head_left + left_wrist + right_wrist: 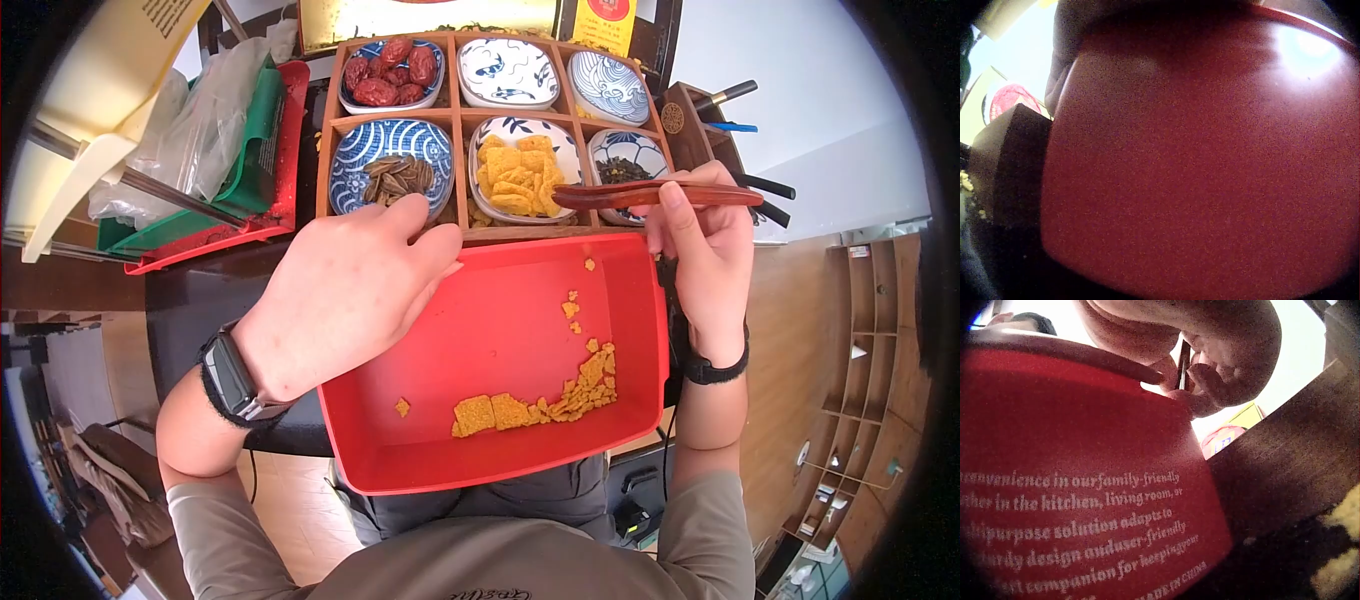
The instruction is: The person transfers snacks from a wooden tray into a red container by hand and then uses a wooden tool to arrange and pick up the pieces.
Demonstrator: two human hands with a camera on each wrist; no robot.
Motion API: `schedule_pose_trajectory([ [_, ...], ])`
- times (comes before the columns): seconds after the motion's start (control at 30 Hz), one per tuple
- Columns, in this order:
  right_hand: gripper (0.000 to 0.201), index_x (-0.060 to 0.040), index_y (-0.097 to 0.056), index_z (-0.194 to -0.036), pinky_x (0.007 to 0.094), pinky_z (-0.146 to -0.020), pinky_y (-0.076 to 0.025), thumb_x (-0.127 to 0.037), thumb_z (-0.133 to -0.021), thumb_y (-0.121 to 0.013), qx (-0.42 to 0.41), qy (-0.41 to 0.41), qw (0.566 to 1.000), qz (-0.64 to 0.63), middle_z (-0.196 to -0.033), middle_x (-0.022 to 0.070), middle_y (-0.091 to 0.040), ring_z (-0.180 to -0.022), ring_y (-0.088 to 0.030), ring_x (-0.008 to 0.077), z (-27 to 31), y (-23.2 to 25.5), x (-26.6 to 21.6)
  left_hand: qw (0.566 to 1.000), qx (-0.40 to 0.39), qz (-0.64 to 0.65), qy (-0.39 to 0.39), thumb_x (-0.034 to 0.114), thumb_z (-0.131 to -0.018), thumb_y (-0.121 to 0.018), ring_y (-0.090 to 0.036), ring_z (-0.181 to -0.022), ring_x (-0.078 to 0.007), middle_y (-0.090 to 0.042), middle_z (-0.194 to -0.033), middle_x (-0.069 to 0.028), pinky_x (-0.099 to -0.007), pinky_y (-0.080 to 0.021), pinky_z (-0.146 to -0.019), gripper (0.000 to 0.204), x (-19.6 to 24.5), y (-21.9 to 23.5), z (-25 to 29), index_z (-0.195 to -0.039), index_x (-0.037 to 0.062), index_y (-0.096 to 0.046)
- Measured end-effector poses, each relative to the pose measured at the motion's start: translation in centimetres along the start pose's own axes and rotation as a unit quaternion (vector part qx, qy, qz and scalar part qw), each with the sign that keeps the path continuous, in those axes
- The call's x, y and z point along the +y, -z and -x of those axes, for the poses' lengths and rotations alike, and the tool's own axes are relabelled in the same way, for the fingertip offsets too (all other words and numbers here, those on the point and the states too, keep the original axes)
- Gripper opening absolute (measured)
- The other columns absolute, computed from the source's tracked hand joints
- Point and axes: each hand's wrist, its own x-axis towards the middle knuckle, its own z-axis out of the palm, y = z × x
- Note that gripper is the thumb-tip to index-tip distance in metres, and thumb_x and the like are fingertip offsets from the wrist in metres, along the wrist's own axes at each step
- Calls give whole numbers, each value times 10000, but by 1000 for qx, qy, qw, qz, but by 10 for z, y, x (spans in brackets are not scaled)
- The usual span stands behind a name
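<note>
My left hand point(345, 290) grips the upper left corner of a red plastic bin point(480, 330), which is tilted toward me above my lap. Inside the bin, broken yellow chips point(585, 390) gather along the near and right sides, with a few crumbs higher up. My right hand point(708, 235) holds dark red wooden tongs point(640, 195) between thumb and fingers, their tips pointing left over a bowl of yellow chips point(520, 175). In the right wrist view, the fingers point(1210, 381) of that hand are right at the bin's rim.
Beyond the bin stands a wooden compartment tray point(458, 150) with bowls of red dates point(380, 92), sunflower seeds point(400, 180) and dark leaves point(622, 170). Two patterned bowls sit behind. A green bin point(240, 165) with plastic bags is at left, a wooden utensil holder point(690, 125) at right.
</note>
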Motion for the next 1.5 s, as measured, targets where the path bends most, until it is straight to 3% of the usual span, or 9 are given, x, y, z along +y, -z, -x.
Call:
schedule_pose_trajectory([
  [0.23, 81, -28, -600, -1157, 225, -648, -481, -90, -1125, -641, 55, 42, 996, -61, -900, 64, -731, -700, -624, 79, 7, -1, -6, 1000, -1, -2, 2, 178, -963, -740, -685, -821, -382, -596, -929, -144, -480, -567, -668, 179, 0, 0, -1, -1015, 60, -616],
  [0.33, 100, -27, -593, -1182, 228, -639, -482, -87, -1117, -640, 37, 57, 994, -85, -889, 48, -703, -716, -648, 83, 10, -2, -7, 1000, -4, -4, 3, 179, -963, -738, -687, -824, -382, -597, -931, -144, -479, -568, -667, 179, 1, 1, -1, -1018, 59, -618],
  [0.53, 154, -7, -579, -1158, 235, -671, -504, -24, -1042, -678, -45, 66, 992, -99, -923, 79, -686, -742, -665, 115, 19, 3, -9, 1000, -9, -10, 1, 184, -961, -738, -687, -822, -380, -597, -932, -142, -477, -568, -669, 179, 0, 1, 0, -1016, 62, -619],
  [0.77, 232, -21, -598, -1024, 289, -656, -479, 38, -897, -782, -221, 117, 964, -91, -858, 89, -693, -702, -613, 141, 23, 4, -14, 1000, -3, -3, 0, 179, -959, -741, -685, -818, -374, -593, -927, -140, -475, -568, -672, 175, 0, 0, 0, -1014, 64, -622],
  [0.93, 203, -31, -701, -940, 320, -617, -469, 34, -819, -850, -259, 89, 956, -104, -838, 81, -711, -696, -669, 201, 24, 1, -15, 1000, -2, -7, -1, 177, -957, -744, -684, -818, -372, -591, -926, -138, -472, -567, -672, 177, 0, 0, 0, -1012, 65, -619],
  [1.23, 186, -49, -730, -888, 359, -597, -488, -11, -794, -885, -330, 89, 939, -42, -798, 97, -700, -692, -691, 276, 17, 2, -21, 1000, -3, -8, 1, 182, -967, -738, -679, -814, -373, -586, -925, -139, -474, -563, -673, 179, 1, -1, 0, -1006, 65, -609],
  [1.5, 263, -6, -806, -1095, 389, -627, -545, -13, -839, -866, -399, 216, 891, 7, -934, 136, -765, -742, -717, 320, 10, -9, -22, 1000, 0, -2, 1, 175, -965, -738, -677, -815, -378, -584, -925, -142, -476, -560, -677, 178, 0, -1, 0, -1004, 63, -606],
])
